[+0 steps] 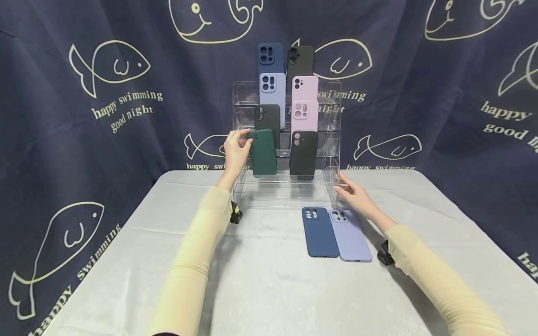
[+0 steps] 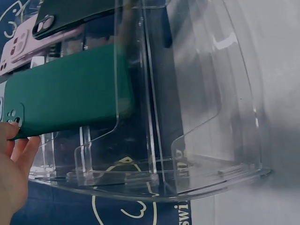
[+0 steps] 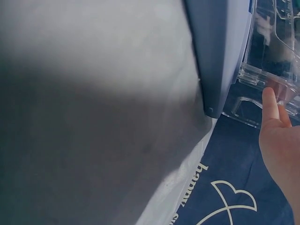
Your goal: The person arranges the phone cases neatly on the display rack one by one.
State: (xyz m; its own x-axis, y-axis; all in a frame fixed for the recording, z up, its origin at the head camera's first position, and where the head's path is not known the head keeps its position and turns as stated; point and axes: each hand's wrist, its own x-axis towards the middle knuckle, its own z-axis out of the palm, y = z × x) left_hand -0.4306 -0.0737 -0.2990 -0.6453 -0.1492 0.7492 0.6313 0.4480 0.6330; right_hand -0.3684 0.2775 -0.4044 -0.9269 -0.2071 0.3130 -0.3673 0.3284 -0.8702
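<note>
My left hand [image 1: 236, 148] pinches the upper left corner of a green phone case [image 1: 264, 156], beside its camera cutouts. The case [image 2: 70, 93] stands upright in the lowest occupied tier of a clear stepped display rack [image 1: 286, 192], at the left. My right hand [image 1: 356, 196] touches the rack's lower right side with extended fingers [image 3: 270, 101]; part of this hand is seen through the clear plastic. Close by, a lavender phone case [image 1: 352, 238] and a dark blue phone case [image 1: 320, 235] lie side by side on the table.
More phone cases fill two columns on the rack: a blue one [image 1: 271, 65], a lilac one [image 1: 273, 100], a pink one [image 1: 304, 88] and a blackish one [image 1: 303, 156] among them. A pale cloth covers the table [image 1: 260, 289]. Behind hangs a navy fish-print curtain [image 1: 138, 140].
</note>
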